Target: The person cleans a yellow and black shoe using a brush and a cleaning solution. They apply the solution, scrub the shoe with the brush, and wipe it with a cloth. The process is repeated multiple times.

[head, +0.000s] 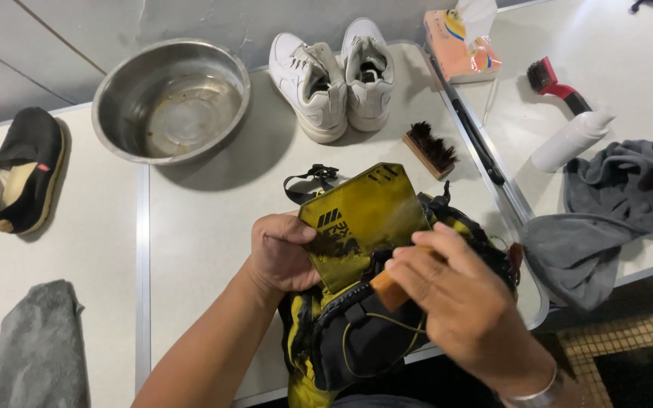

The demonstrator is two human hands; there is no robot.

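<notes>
1. Head view looks down on a person working at the near edge of a white counter.
2. The left hand is clamped on the edge of a stiff yellow-green flap of a black and yellow boot, holding the flap up towards the camera.
3. The right hand is closed around a wooden-backed brush, pressed against the boot just below the flap.
4. The boot lies at the near counter edge, partly overhanging it, with a black strap trailing behind.
5. Farther back stand a pair of white sneakers and a steel bowl; a small dark-bristled brush lies between the sneakers and the boot.
6. On the left lie a black slip-on shoe and a grey cloth.
7. On the right lie a grey towel, a white bottle, a red-handled brush and a tissue pack.
</notes>
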